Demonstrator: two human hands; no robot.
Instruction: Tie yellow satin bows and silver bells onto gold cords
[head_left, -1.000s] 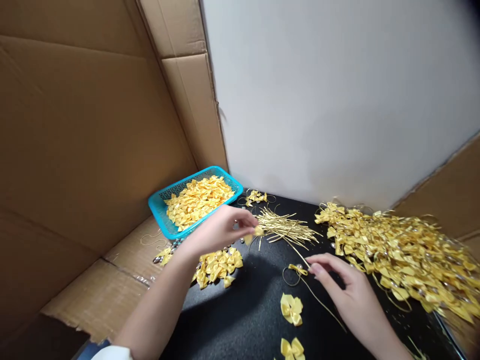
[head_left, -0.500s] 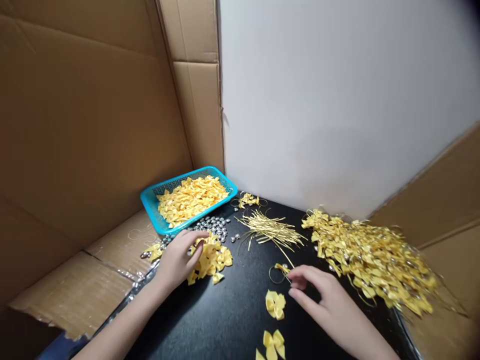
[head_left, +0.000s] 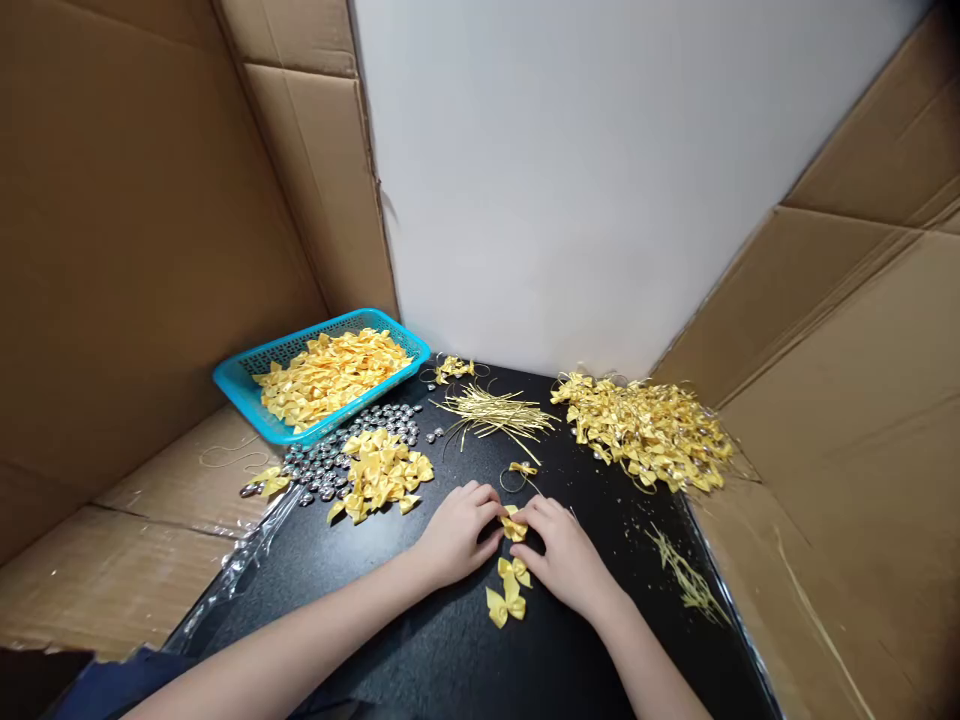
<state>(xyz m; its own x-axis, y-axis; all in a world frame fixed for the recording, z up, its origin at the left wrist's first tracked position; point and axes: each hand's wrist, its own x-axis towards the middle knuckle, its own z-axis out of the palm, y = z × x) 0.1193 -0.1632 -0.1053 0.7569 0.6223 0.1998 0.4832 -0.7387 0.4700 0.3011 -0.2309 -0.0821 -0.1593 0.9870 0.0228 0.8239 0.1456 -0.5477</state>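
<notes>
My left hand point(head_left: 463, 532) and my right hand point(head_left: 559, 550) meet over the black tabletop, fingers closed on opposite sides of a yellow ribbon bow point(head_left: 514, 524). Nearer to me, more yellow bows point(head_left: 508, 598) lie in a short row. Just beyond my fingertips is a bow with a looped gold cord point(head_left: 521, 470). A loose pile of yellow bows point(head_left: 381, 474) sits left of my left hand, beside scattered silver beads point(head_left: 322, 465). Gold cord pieces point(head_left: 499, 412) lie in a bundle farther back.
A blue basket point(head_left: 225, 372) full of bows stands at the back left. Many bows with beads and cords point(head_left: 645, 430) are heaped at the back right. Thin cord scraps point(head_left: 690, 578) lie near the right edge. Cardboard panels point(head_left: 150, 200) and a white wall point(head_left: 600, 180) enclose the table.
My left hand has left the bow pile and come right to the row of bows. Both hands now meet at one bow. The view has shifted to the right.
</notes>
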